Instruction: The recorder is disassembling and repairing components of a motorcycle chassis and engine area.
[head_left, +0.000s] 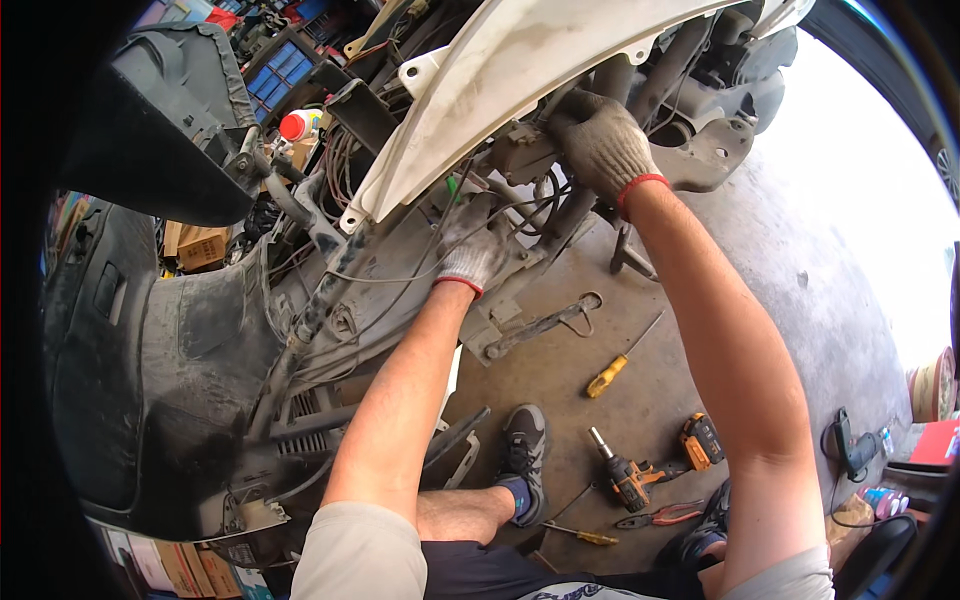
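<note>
My left hand [472, 245], in a dirty pale knit glove with a red cuff, is among dark cables [530, 205] inside a vehicle's stripped front frame, its fingers curled and partly hidden. My right hand [600, 145], in a similar but greyer glove, is higher and to the right, fingers bent in beside a dark metal component [522, 152] under a white body panel [470, 70]; what it grips is hidden. A black tube [660, 80] and a bracket [715, 160] lie beyond my right hand.
On the concrete floor [820, 320] lie a yellow screwdriver [606, 377], a drill [625, 475], a battery pack [702, 440], pliers [665, 515] and another handheld tool [853, 445]. Black body panels [200, 350] fill the left; boxes [200, 245] sit behind.
</note>
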